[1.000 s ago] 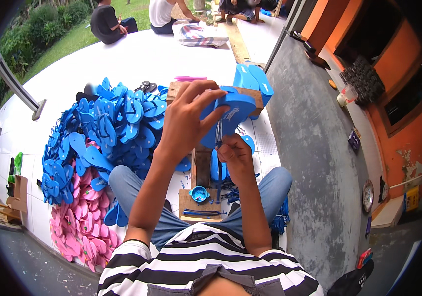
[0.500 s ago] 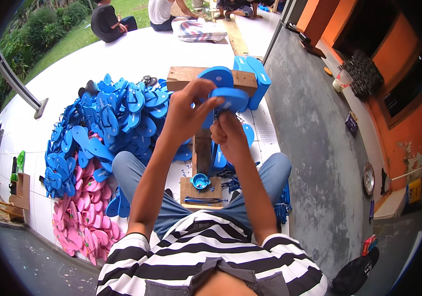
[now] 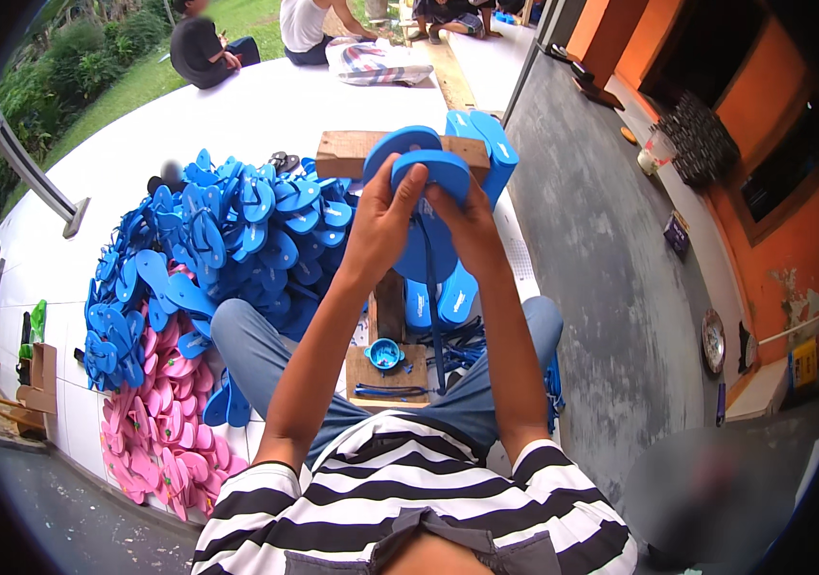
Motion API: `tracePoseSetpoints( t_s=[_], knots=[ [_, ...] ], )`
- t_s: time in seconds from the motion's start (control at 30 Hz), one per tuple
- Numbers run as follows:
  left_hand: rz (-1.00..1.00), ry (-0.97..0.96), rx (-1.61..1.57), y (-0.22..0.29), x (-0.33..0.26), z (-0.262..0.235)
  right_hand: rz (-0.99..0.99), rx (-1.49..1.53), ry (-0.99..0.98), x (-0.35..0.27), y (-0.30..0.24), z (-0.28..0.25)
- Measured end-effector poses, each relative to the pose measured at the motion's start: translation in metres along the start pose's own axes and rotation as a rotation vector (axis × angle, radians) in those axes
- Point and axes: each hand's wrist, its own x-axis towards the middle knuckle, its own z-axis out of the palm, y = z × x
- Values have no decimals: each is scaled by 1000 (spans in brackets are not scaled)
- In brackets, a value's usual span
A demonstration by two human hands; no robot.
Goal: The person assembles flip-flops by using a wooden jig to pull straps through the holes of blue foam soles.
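Higher than in the earlier frame, the right hand (image 3: pixel 470 227) now meets the blue sole (image 3: pixel 443 171) at its 4 o'clock edge, while the left hand (image 3: pixel 380 225) takes the 8 o'clock edge. Both pinch it, thumbs on the near face, other fingers mostly hidden. It lies toward 12 o'clock from them, neither hand clearly nearer; foreshortening leaves its long axis unclear. One dark strap (image 3: pixel 434 326) hangs toward 6 o'clock. Another sole (image 3: pixel 400 139) shows at 11 o'clock, before a wooden block (image 3: pixel 342 153).
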Motion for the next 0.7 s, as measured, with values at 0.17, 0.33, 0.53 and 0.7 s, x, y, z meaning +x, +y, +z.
tracePoseSetpoints(
  t_s=[0.17, 0.33, 0.53, 0.7],
  knots=[
    [-18, 26, 89, -2, -29, -1, 38, 19, 231, -38, 5, 28],
    [0, 23, 206, 8, -34, -3, 93, 68, 168, -55, 5, 27],
    [108, 43, 248, -16, -26, -10, -56, 239, 32, -31, 31, 18],
    [108, 12, 294, -14, -25, -9, -35, 234, 88, -38, 32, 19]
  ],
)
